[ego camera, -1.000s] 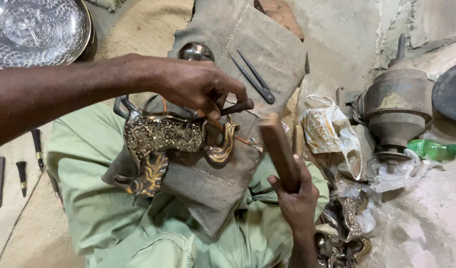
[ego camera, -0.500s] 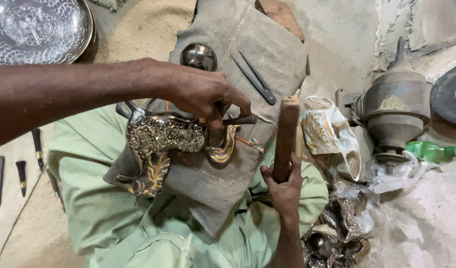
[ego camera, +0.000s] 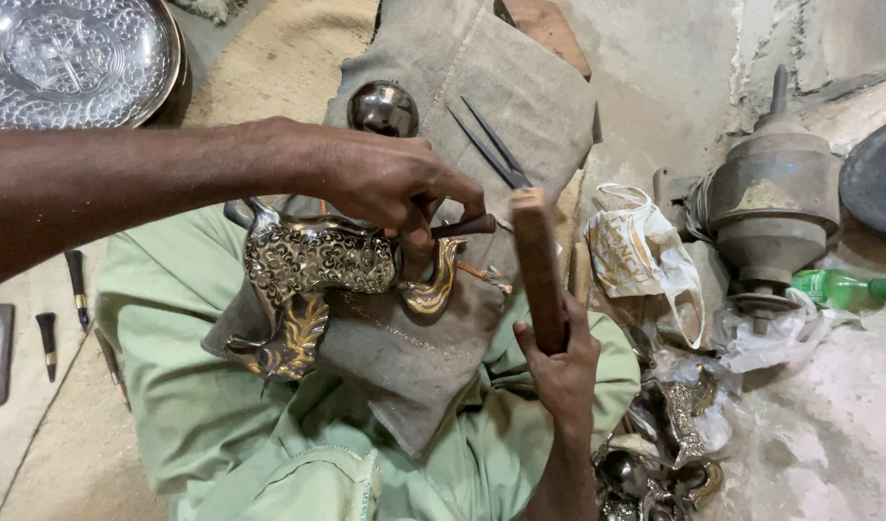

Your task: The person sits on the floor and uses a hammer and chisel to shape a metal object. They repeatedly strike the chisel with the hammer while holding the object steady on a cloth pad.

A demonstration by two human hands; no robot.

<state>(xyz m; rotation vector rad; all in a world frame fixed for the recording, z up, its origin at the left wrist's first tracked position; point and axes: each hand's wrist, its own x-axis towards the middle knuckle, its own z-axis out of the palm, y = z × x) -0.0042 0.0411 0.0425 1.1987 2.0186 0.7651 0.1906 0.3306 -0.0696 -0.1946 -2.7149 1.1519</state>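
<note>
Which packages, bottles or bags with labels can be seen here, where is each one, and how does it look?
White plastic bag: on the ground right of the wooden stick, crumpled and open, with golden-brown printing on its side.
Green plastic bottle: lying on its side at the right edge, below the round metal vessel, green cap, no label readable.
Clear plastic bag: crumpled, under the vessel's base, beside the bottle.
No signs or screens are in view.

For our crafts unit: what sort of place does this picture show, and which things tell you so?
Probably a floor-level metal craft workshop. The left hand holds a small punch to an engraved metal bird figure, the right hand holds a wooden mallet, and an embossed tray lies nearby.
</note>
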